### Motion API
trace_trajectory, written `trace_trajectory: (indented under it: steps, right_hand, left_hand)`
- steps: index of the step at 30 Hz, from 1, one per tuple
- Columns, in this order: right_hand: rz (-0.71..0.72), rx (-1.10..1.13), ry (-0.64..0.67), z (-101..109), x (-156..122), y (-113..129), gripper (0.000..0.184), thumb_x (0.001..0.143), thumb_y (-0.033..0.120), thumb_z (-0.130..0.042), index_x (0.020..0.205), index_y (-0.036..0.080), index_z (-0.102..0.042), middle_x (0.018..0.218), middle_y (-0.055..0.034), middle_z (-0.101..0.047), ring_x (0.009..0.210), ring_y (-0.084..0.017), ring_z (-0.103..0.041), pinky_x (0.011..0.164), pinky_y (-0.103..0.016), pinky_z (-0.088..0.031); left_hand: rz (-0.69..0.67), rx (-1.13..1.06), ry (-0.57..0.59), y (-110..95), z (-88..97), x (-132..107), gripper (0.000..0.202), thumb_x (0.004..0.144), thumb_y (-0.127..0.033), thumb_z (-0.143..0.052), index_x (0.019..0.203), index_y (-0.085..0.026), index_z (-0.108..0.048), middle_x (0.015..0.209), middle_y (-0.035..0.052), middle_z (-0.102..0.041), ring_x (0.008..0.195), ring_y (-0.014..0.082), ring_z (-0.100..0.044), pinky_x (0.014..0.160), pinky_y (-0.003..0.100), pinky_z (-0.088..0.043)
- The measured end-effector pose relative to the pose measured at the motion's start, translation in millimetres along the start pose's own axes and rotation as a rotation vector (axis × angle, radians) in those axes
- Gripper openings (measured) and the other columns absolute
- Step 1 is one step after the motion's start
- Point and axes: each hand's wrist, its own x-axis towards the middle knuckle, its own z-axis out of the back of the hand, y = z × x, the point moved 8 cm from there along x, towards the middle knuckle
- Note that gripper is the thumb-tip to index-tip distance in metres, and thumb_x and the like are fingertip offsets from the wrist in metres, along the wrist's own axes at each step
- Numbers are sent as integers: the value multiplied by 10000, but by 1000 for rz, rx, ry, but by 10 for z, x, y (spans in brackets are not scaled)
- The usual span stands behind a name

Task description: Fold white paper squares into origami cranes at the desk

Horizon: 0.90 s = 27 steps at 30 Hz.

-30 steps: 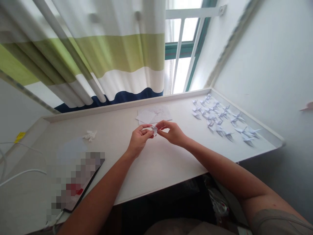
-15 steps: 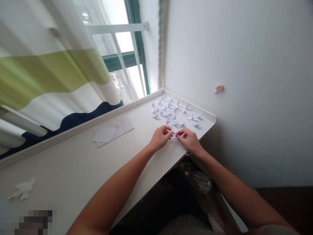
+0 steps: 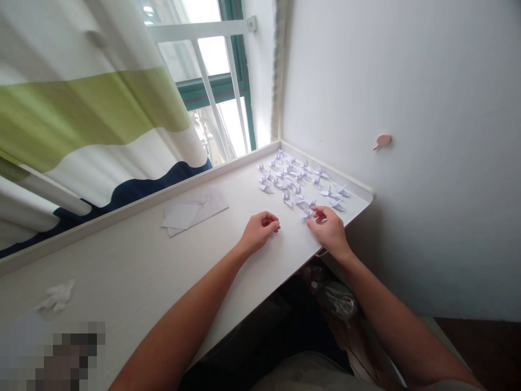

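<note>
Head view: our left hand (image 3: 258,232) is loosely curled above the table (image 3: 142,271), and our right hand (image 3: 329,228) is half open, with its fingers just beside one white paper crane (image 3: 308,212), at the near edge of many paper cranes (image 3: 293,176) ahead of the hands.

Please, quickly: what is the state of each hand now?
Left hand: loosely closed, nothing visible in it.
Right hand: half open, empty, next to a paper crane.

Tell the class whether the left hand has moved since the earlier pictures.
Yes: the left hand has moved away from the paper cranes, toward the paper sheets on the desk.
</note>
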Motion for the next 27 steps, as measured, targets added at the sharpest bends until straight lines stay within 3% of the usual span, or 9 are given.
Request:
trace_trajectory:
  steps: [4, 8, 11, 15, 17, 19, 21, 24, 27]
  right_hand:
    - [-20, -32, -5, -45, 13, 5, 395, 791, 497, -695, 978, 165, -797, 912, -129, -763, 782, -268, -654, 789, -449, -564]
    - [-47, -106, -9, -87, 66, -52, 328, 777, 471, -702, 883, 179, -807, 918, -143, -793, 769, -272, -652, 767, -438, -544]
    - [-34, -67, -37, -44, 46, -32, 401, 744, 533, -744, 898, 167, -799, 855, -118, -784, 718, -249, -627, 732, -421, -538]
    - [102, -44, -218, 115, -137, 327, 371, 780, 501, -769, 956, 174, -768, 753, -38, -686, 663, -206, -584, 692, -385, -512]
    - [258, -8, -204, 6, -231, 673, 315, 821, 430, -758, 1024, 189, -753, 779, -25, -673, 650, -195, -576, 645, -362, -487]
    - [458, 51, -64, -337, -316, 1087, 228, 858, 358, -731, 1029, 207, -739, 788, -26, -685, 689, -205, -626, 684, -372, -515]
    - [596, 167, 143, -867, -419, 1460, 228, 883, 328, -708, 1081, 216, -719, 892, -56, -733, 825, -239, -709, 752, -396, -561]
    - [640, 310, 394, -1767, -633, 1867, 286, 912, 350, -662, 1161, 210, -679, 1049, -110, -762, 973, -279, -744, 838, -455, -598]
    - [664, 350, 600, -2504, -990, 2143, 305, 900, 348, -645, 1167, 203, -662, 1121, -148, -763, 1031, -304, -740, 900, -499, -595]
  left_hand:
    - [-19, -24, 0, 24, 188, -171, 143, 816, -298, -785, 836, -178, -709, 774, 59, -765, 707, 177, -694, 685, 318, -521]
    - [-16, -25, 3, 38, 337, -318, 136, 805, -277, -799, 855, -180, -718, 796, 58, -770, 735, 186, -715, 668, 306, -524]
    - [18, -11, -10, 59, 456, -430, 97, 820, -225, -769, 879, -169, -715, 813, 57, -770, 737, 173, -717, 664, 286, -514]
    - [26, 4, -90, 92, 710, -625, 49, 855, -168, -720, 901, -157, -709, 838, 60, -767, 753, 158, -712, 726, 294, -531]
    - [19, -4, -195, 126, 938, -756, 48, 850, -147, -719, 889, -161, -695, 832, 56, -761, 758, 158, -709, 760, 307, -541]
    - [-27, 40, -353, 126, 1248, -934, 77, 854, -156, -724, 927, -172, -707, 857, 54, -766, 803, 171, -719, 790, 317, -550]
    - [-80, 141, -541, 93, 1606, -1186, 90, 864, -187, -733, 953, -183, -717, 894, 60, -773, 849, 189, -730, 815, 330, -563]
    - [-155, 301, -787, 6, 2085, -1667, 116, 878, -170, -703, 990, -198, -714, 1001, 76, -794, 959, 217, -754, 885, 361, -577]
    - [-198, 469, -902, -48, 2354, -2117, 155, 879, -152, -688, 1023, -207, -705, 1019, 72, -799, 1024, 233, -760, 972, 405, -570]
